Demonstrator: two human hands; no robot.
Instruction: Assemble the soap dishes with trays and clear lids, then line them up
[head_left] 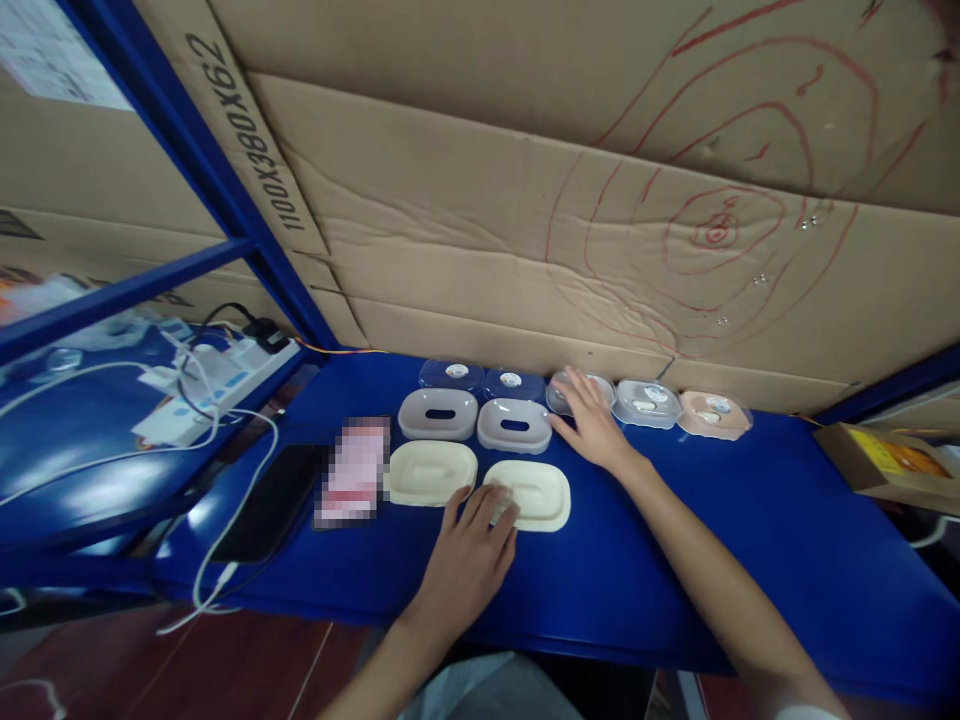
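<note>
My left hand (474, 537) is over the inner edge of the right cream oval tray (544, 497). Its bent fingertips close around something small and see-through, too blurred to name. A second cream tray (433, 470) lies just to the left. My right hand (595, 425) reaches to the back row, fingers apart. Its fingertips rest over a clear-lidded oval box (600, 386); whether they press on it I cannot tell. Two grey oval dishes with dark slots, the left dish (409, 415) and the right dish (517, 440), stand between the cream trays and the back row.
Two dark blue boxes (450, 376), a pale box (646, 404) and a peach box (715, 414) line the cardboard wall (450, 220). Left are a phone (274, 500), a blurred pink item (356, 470), white cables and a power strip (217, 395). A carton (892, 465) stands right.
</note>
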